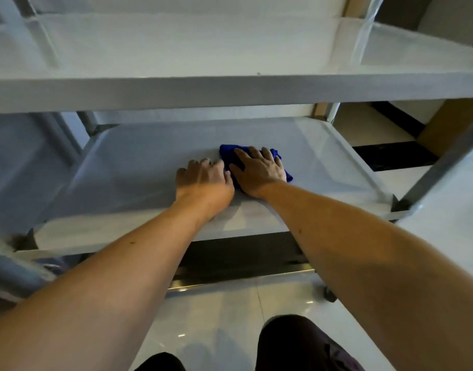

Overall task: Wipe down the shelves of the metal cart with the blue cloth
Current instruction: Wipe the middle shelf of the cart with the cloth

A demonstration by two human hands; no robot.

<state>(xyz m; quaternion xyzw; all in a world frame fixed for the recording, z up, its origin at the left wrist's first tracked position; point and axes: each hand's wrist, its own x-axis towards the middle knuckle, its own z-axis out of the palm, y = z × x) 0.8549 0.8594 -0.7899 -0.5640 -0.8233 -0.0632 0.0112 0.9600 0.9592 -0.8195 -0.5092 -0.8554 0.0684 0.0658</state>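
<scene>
On the metal cart's (259,93) lower shelf (139,167): blue cloth (230,153) pinned flat under spread right hand (259,171); left hand (203,180) beside, fingers curled, touching cloth's edge, grip unclear.

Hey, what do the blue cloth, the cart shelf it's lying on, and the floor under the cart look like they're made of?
Blue cloth: soft, fuzzy fabric, likely microfiber; it bunches up under the right hand.
Cart shelf: sheet metal, probably stainless steel, with a dull brushed finish, soft reflections and a folded rim.
Floor: glossy pale tile, perhaps polished ceramic or stone; it mirrors lights and shows a thin joint line.
</scene>
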